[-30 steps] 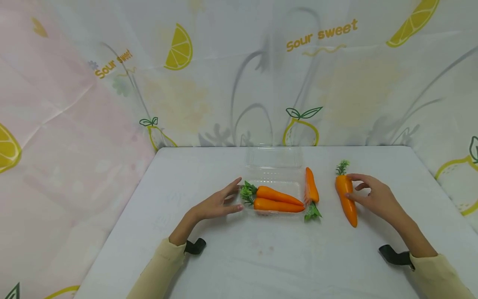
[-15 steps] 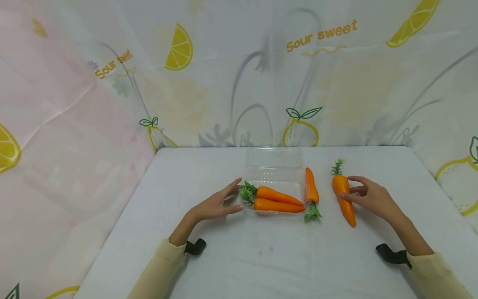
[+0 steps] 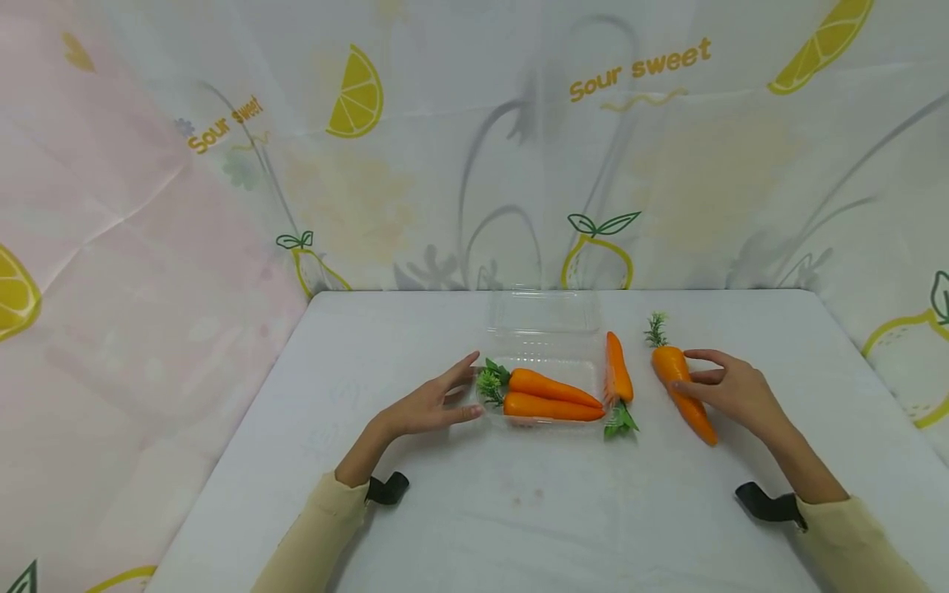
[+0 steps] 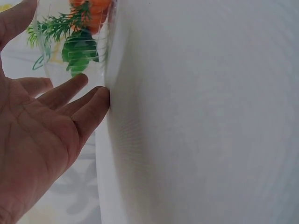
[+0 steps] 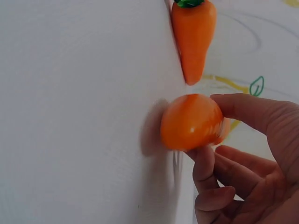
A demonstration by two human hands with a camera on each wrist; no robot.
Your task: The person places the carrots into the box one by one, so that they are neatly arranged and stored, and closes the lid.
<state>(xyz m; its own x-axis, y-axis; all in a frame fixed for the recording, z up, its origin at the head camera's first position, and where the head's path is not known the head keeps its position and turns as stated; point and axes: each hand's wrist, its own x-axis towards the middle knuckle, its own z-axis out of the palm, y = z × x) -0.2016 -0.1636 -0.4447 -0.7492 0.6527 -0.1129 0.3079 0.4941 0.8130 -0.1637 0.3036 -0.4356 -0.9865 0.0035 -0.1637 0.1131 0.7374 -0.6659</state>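
My right hand (image 3: 737,394) pinches an orange carrot (image 3: 684,395) between thumb and fingers, its green top pointing to the back and its tip slanting toward me. In the right wrist view the same carrot (image 5: 191,123) appears end-on, close over the white surface. A clear plastic box (image 3: 549,350) holds two carrots (image 3: 552,395) side by side, their leafy tops at its left end. At that end is my left hand (image 3: 430,406), its fingers and thumb spread. The left wrist view has those fingertips (image 4: 100,95) right by the box wall, beside the green leaves (image 4: 79,53).
Another carrot (image 3: 619,371) lies along the box's right side, leaves toward me. The box's clear lid (image 3: 544,313) is folded back behind it. All stand on a white table (image 3: 385,329) with a lemon-print cloth (image 3: 460,148) hanging behind.
My right hand has shifted a little left with its carrot. The carrot's leafy top has swung left, so it lies more slanted. My left hand and the box have stayed put.
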